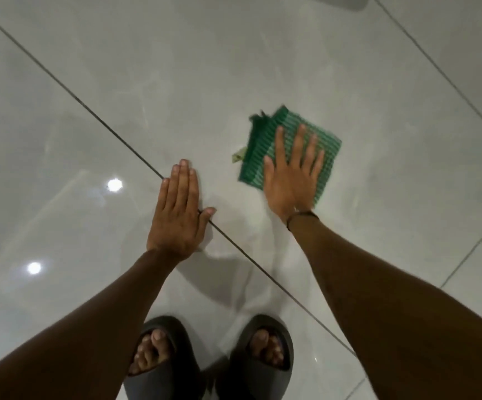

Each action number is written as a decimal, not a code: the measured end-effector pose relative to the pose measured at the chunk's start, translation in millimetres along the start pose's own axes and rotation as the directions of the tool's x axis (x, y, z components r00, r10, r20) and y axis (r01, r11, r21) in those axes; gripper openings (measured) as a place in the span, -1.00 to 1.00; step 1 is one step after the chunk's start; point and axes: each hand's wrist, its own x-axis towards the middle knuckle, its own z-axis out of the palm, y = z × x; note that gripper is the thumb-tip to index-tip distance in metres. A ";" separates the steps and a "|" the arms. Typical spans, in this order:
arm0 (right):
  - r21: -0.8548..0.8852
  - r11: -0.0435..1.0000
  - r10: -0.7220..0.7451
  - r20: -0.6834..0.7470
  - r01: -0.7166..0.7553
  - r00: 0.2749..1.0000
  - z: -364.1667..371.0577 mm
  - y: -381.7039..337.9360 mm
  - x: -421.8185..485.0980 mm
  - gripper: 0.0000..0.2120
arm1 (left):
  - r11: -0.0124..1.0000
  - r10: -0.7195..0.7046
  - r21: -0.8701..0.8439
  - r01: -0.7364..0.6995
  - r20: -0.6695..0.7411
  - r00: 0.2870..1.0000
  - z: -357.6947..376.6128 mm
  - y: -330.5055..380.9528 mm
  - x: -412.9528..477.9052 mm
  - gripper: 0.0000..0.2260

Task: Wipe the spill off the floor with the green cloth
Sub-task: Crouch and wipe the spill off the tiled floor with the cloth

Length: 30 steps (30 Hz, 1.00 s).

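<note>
A green striped cloth (258, 151) lies flat on the glossy pale tile floor (392, 168), folded roughly square, with a small tag sticking out at its left edge. My right hand (290, 174) presses palm-down on the cloth's near right part, fingers spread and not curled around it. The cloth's edges look blurred. My left hand (177, 215) rests flat on the bare tile to the left of the cloth, fingers together, thumb out across a dark grout line. A faint wet sheen (231, 243) shows on the tile between my wrists.
My feet in dark slide sandals (164, 362) stand at the bottom middle, just behind my hands. Dark grout lines (113, 131) cross the floor diagonally. A pale object's edge (352, 2) shows at the top right. Ceiling lights reflect at the left.
</note>
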 end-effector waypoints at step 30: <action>0.056 0.986 0.159 -0.026 -0.157 0.987 -1.8 19.9 7.6 -0.27 | 0.996 -0.016 -0.093 0.019 0.036 0.999 -3.7 -1.3 2.8 -0.24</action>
